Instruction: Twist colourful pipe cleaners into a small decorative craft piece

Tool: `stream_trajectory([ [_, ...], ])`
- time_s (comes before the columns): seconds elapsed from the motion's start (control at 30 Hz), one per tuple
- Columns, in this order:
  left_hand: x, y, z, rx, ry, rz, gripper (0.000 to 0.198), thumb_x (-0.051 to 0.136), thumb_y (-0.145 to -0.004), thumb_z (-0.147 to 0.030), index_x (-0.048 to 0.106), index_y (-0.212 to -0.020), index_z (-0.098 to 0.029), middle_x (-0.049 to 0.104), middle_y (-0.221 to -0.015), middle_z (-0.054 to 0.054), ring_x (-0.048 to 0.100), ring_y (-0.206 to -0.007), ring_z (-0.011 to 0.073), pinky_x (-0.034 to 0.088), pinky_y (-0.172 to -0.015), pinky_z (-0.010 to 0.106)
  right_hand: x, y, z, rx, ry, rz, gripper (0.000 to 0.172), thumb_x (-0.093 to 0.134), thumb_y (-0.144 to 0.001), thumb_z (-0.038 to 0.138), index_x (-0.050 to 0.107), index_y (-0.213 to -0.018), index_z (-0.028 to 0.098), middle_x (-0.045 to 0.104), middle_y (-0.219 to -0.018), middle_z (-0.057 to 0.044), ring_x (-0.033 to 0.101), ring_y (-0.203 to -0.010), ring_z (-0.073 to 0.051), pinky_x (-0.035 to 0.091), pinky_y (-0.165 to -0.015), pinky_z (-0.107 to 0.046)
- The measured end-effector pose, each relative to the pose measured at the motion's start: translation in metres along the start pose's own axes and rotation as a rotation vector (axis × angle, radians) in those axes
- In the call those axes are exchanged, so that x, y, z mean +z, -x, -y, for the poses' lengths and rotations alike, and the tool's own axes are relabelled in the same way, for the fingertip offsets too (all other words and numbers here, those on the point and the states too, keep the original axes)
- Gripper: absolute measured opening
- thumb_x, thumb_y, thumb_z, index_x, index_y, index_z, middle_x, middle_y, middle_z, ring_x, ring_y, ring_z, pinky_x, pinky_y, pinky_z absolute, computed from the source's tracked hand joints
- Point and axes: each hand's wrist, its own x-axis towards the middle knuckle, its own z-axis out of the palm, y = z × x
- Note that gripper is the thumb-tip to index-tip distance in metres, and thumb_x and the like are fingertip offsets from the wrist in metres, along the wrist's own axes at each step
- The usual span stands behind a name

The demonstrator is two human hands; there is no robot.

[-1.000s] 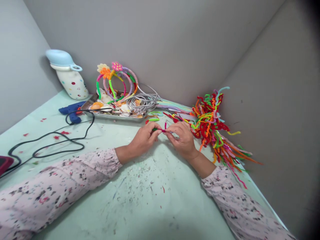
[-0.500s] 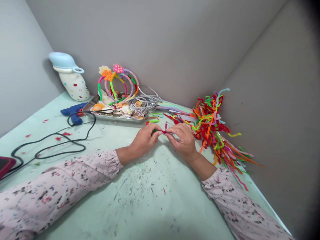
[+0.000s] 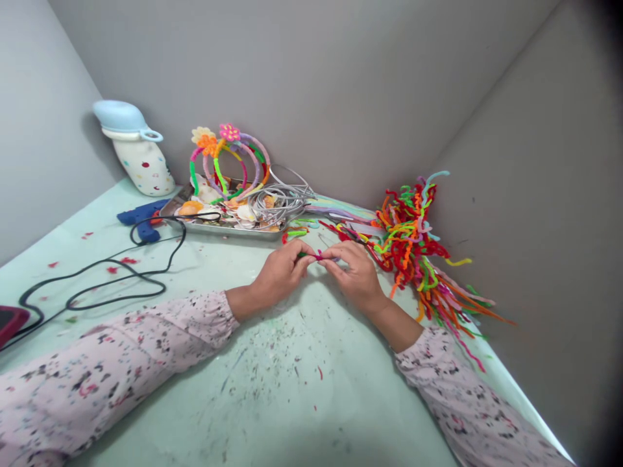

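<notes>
A short twisted pipe cleaner [image 3: 317, 257], green on one side and magenta on the other, is held between the two hands, over the pale green tabletop [image 3: 370, 415]. Its long axis lies roughly level across the view, with the green part pointing toward the left hand [image 3: 280, 272] and the magenta part toward the right hand [image 3: 355, 275]. Both hands are clenched on it, the piece being pinched between thumbs and fingers, and the two hands are almost touching. Just beyond the right hand, one large tangled pile of multicoloured pipe cleaners [image 3: 406, 246] is heaped against the grey wall [image 3: 511, 162]. Beyond the hands stands one metal tray [image 3: 228, 229], in which seashells [image 3: 246, 213] are laid. One coil of grey wire [image 3: 280, 201] rests on the tray, and several pipe-cleaner headbands [image 3: 233, 162], their exact number unclear, are propped there, topped by three flowers. To the left, one blue glue gun [image 3: 143, 214] lies beside the tray, its black cord [image 3: 111, 275] looping across the table, and one white spotted flask [image 3: 139, 159] with a pale blue lid is placed in the corner
</notes>
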Motion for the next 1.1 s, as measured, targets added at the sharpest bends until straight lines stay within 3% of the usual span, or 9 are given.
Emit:
stream_trajectory([
  [0.13, -0.0005, -0.0001, 0.0003, -0.007, -0.032, 0.019, 0.013, 0.05, -0.09, -0.025, 0.059, -0.088, -0.016, 0.059, -0.069, -0.001, 0.054, -0.062, 0.0115, 0.04, -0.062, 0.025, 0.0017, 0.0006, -0.0015, 0.07, -0.083, 0.046, 0.004, 0.064, -0.084, 0.027, 0.065, -0.086, 0.023, 0.066, -0.086, 0.0, 0.06, -0.086, -0.018, 0.045, -0.082, -0.035],
  [0.27, -0.0007, -0.0004, -0.0005, -0.018, 0.002, 0.011, 0.013, 0.05, -0.09, -0.026, 0.059, -0.09, -0.016, 0.059, -0.067, -0.002, 0.054, -0.061, 0.0112, 0.04, -0.061, 0.024, 0.0025, 0.0017, -0.0032, 0.097, -0.109, -0.004, 0.007, 0.066, -0.083, 0.028, 0.063, -0.088, 0.023, 0.065, -0.09, -0.002, 0.06, -0.089, -0.019, 0.045, -0.083, -0.036],
  [0.53, -0.0002, -0.0001, -0.001, -0.02, 0.005, -0.003, 0.011, 0.051, -0.09, -0.024, 0.058, -0.089, -0.016, 0.059, -0.065, -0.002, 0.053, -0.06, 0.0109, 0.039, -0.061, 0.024, 0.0007, 0.0013, -0.002, 0.025, -0.011, -0.015, 0.006, 0.065, -0.083, 0.028, 0.063, -0.086, 0.023, 0.066, -0.087, -0.002, 0.059, -0.087, -0.02, 0.044, -0.083, -0.037],
  [0.77, -0.0019, 0.0, -0.0014, 0.017, -0.053, 0.012, 0.012, 0.05, -0.09, -0.024, 0.059, -0.088, -0.016, 0.06, -0.07, 0.0, 0.054, -0.066, 0.0128, 0.04, -0.063, 0.025, -0.0021, -0.0001, 0.0002, 0.0, 0.002, 0.066, 0.004, 0.061, -0.086, 0.026, 0.06, -0.087, 0.023, 0.064, -0.086, -0.002, 0.057, -0.086, -0.019, 0.041, -0.081, -0.036],
  [1.1, -0.0014, 0.0014, -0.0013, 0.042, -0.064, 0.04, 0.011, 0.05, -0.09, -0.022, 0.059, -0.089, -0.016, 0.06, -0.074, 0.001, 0.054, -0.067, 0.0122, 0.04, -0.063, 0.024, -0.0014, -0.0013, -0.0017, 0.125, -0.264, 0.209, 0.004, 0.056, -0.087, 0.023, 0.054, -0.086, 0.022, 0.057, -0.095, -0.003, 0.054, -0.095, -0.018, 0.042, -0.088, -0.033],
])
